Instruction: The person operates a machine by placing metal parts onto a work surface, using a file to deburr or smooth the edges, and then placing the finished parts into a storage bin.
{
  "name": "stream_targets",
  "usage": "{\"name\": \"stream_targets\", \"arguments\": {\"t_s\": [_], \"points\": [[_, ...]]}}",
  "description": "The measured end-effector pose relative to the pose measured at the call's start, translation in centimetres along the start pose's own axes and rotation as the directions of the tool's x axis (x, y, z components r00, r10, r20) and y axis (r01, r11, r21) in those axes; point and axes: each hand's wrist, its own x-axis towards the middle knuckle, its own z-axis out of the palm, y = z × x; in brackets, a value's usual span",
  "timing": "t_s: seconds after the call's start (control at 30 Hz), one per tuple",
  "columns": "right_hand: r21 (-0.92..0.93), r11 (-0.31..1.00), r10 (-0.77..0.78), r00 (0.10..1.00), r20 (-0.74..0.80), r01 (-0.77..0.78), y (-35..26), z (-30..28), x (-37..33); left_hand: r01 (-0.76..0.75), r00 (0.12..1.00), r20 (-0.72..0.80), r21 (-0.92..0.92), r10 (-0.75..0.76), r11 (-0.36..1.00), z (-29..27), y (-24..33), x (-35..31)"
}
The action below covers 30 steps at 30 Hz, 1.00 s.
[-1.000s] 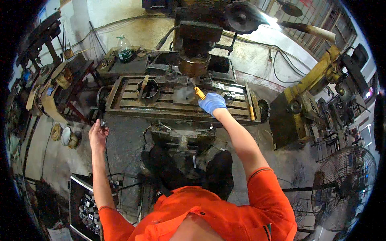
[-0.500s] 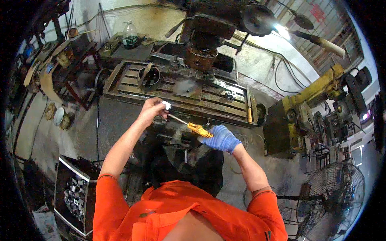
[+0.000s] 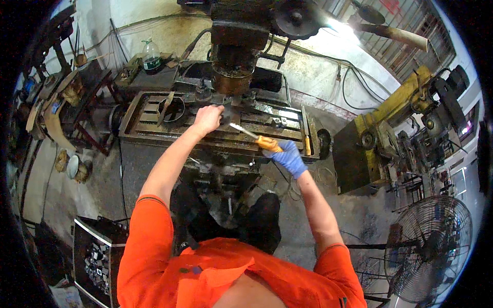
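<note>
My bare left hand point(image 3: 208, 120) is over the middle of the slotted machine table point(image 3: 149, 134), beneath the spindle head point(image 3: 232, 77). Its fingers are drawn together, and whatever they hold is hidden. My right hand point(image 3: 288, 158), in a blue knit glove, grips a yellow-handled tool point(image 3: 269, 143) with a straight metal blade. The blade points up and left toward my left hand, its tip apart from the fingers. A small metal block point(image 3: 278, 122) sits on the table to the right.
A round dark pot point(image 3: 174, 110) stands on the table's left part. Another yellow-handled tool point(image 3: 307, 145) lies along its right end. A crate point(image 3: 92, 232) of small metal pieces is at lower left, a large fan point(image 3: 429, 246) at lower right.
My left hand has moved forward over the table; the white block seen in its fingers no longer shows. My right hand has moved forward and slightly right with the tool. The view has shifted.
</note>
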Motion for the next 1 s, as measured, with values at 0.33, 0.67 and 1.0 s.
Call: {"name": "stream_targets", "arguments": {"t_s": [0.33, 0.67, 1.0], "points": [[-0.471, 0.819, 0.235, 0.94, -0.248, -0.329, 10.4, 4.7, -1.3, 0.033, 0.996, -0.083, -0.047, -0.036, 0.998, 2.1, -0.3, 1.8], [-0.15, 0.951, 0.19, 0.891, -0.413, -0.272, 4.7, -6.5, -5.2, 0.157, 0.98, -0.122, -0.032, -0.16, 0.987, 3.8, 1.0, 3.7], [0.059, 0.628, -0.716, 0.606, -0.346, 0.776, -25.8, -24.5, 1.0, 0.35, 0.935, -0.012, -0.136, -0.355, 0.927, 3.4, -0.5, 5.2]]}}
